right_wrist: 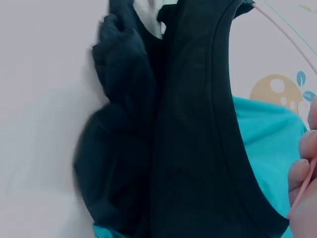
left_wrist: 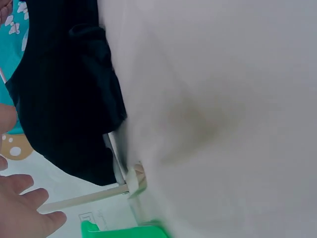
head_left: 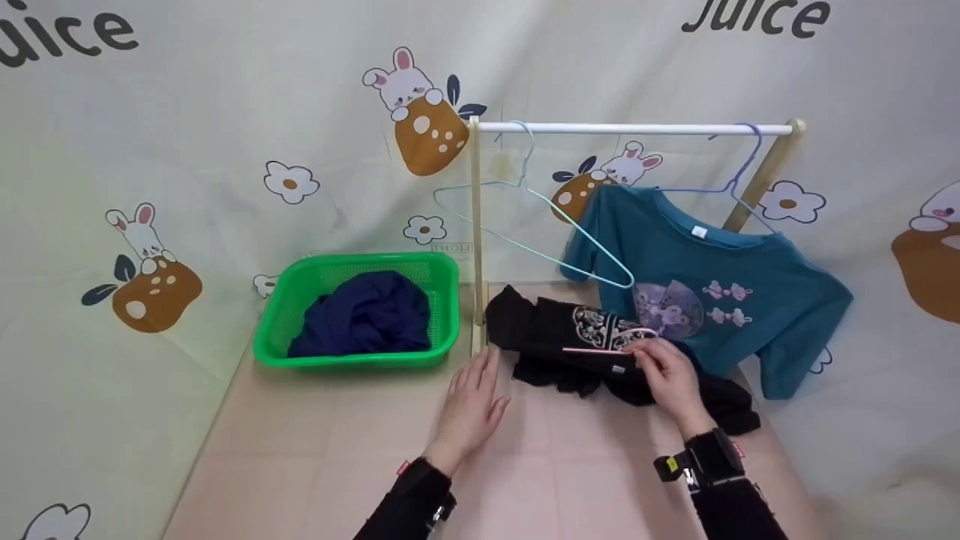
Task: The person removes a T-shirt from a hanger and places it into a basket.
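A black garment (head_left: 551, 330) with a pale ornate print lies bunched at the foot of the rack. My right hand (head_left: 670, 375) pinches a pink hanger (head_left: 592, 351) above it. In the right wrist view, the pink hanger (right_wrist: 285, 32) reaches the garment's wide neckline (right_wrist: 223, 99) at both ends; how far it goes inside is hidden. My left hand (head_left: 471, 405) is just short of the garment's left end, fingers extended and holding nothing. Seen from the left wrist, those fingers (left_wrist: 32, 198) are spread beside the dark cloth (left_wrist: 64, 99).
A white-railed rack (head_left: 637, 129) stands behind. From it hang a bare light-blue hanger (head_left: 577, 225) and a teal shirt (head_left: 750, 292) on a purple hanger (head_left: 739, 176). Left of the rack, a green basket (head_left: 356, 361) holds navy cloth (head_left: 367, 315). A printed curtain backs the table (head_left: 360, 435).
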Available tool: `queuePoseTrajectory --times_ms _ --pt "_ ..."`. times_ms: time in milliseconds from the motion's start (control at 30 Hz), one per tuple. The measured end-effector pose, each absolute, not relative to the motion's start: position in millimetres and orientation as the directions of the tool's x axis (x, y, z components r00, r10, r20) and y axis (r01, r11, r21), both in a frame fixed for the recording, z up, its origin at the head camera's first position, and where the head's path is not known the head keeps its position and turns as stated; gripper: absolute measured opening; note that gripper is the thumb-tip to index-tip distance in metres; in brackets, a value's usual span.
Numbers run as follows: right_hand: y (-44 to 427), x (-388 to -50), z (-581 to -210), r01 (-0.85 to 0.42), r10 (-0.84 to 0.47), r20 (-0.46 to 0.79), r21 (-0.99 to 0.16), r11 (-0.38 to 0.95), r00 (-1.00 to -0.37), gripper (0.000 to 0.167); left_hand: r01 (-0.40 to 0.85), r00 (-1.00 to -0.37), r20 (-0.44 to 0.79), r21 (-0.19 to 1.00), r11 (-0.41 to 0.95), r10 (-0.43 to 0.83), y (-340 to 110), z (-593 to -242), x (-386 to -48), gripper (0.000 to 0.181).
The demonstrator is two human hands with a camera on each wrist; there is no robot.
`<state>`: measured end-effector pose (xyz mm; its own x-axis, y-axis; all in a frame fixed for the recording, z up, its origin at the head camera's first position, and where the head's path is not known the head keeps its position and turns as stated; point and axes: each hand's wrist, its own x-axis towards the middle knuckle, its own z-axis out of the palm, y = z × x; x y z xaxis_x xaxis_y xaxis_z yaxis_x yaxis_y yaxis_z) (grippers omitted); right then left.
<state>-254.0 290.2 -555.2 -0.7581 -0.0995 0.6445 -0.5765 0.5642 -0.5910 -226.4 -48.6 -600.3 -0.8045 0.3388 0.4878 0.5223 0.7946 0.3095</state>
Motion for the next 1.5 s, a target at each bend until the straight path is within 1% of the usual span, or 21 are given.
queuePoseTrajectory --times_ms 100,167,267,367,467,600,667,733,800,1000,1233,1333,1500 --pt "280.6 -253.4 -558.4 -0.651 -0.169 0.686 -0.543 0.53 -0.708 0.024 0.525 -0.794 0.506 0.292 0.799 0.337 -44.7 -594.3 -230.9 0.076" --pt "274.3 -252.4 -559.1 -0.68 -0.199 0.693 -0.537 0.499 -0.693 0.027 0.53 -0.791 0.507 0.286 0.798 0.343 -42.8 -591.5 -232.1 0.076" --pt "265.4 -249.2 -556.9 -0.705 -0.218 0.694 -0.56 0.435 -0.686 0.028 0.543 -0.784 0.503 0.272 0.794 0.364 -41.0 -590.9 -233.1 0.073" --pt "257.0 -242.4 -547.7 -0.717 -0.223 0.694 -0.586 0.378 -0.685 0.028 0.564 -0.763 0.522 0.25 0.787 0.382 -41.1 -593.0 -233.4 0.066" --pt "249.7 -235.1 -533.8 -0.727 -0.232 0.696 -0.596 0.341 -0.679 0.027 0.606 -0.703 0.598 0.22 0.765 0.385 -42.6 -596.0 -233.9 0.049" --pt "245.1 -230.1 -521.5 -0.74 -0.241 0.704 -0.596 0.312 -0.668 0.026 0.673 -0.584 0.72 0.171 0.719 0.375 -44.9 -597.9 -235.4 0.02" --pt "245.1 -229.8 -519.1 -0.734 -0.244 0.696 -0.606 0.305 -0.676 0.026 0.695 -0.539 0.76 0.157 0.702 0.363 -46.4 -597.4 -236.7 0.014" --pt "246.4 -230.2 -517.9 -0.718 -0.247 0.676 -0.628 0.3 -0.694 0.024 0.702 -0.52 0.782 0.162 0.694 0.344 -49.0 -595.2 -238.2 0.012" --pt "249.4 -231.1 -517.3 -0.698 -0.236 0.659 -0.645 0.311 -0.714 0.022 0.69 -0.526 0.794 0.19 0.699 0.304 -53.1 -592.2 -239.4 0.011" --pt "264.7 -229.2 -513.9 -0.628 -0.133 0.626 -0.7 0.34 -0.769 0.02 0.62 -0.578 0.8 0.305 0.723 0.159 -71.3 -584.6 -240.8 0.013" --pt "270.0 -224.9 -506.7 -0.515 -0.046 0.531 -0.791 0.33 -0.846 0.014 0.581 -0.605 0.793 0.375 0.722 0.075 -82.2 -582.9 -241.9 0.009" --pt "270.8 -224.7 -506.3 -0.492 -0.022 0.512 -0.81 0.319 -0.858 0.014 0.559 -0.623 0.781 0.405 0.723 0.044 -82.9 -584.3 -242.7 0.006" --pt "273.6 -227.2 -506.9 -0.492 0.029 0.509 -0.843 0.215 -0.86 0.016 0.527 -0.669 0.743 0.462 0.714 0.014 -81.7 -584.8 -242.5 0.004"
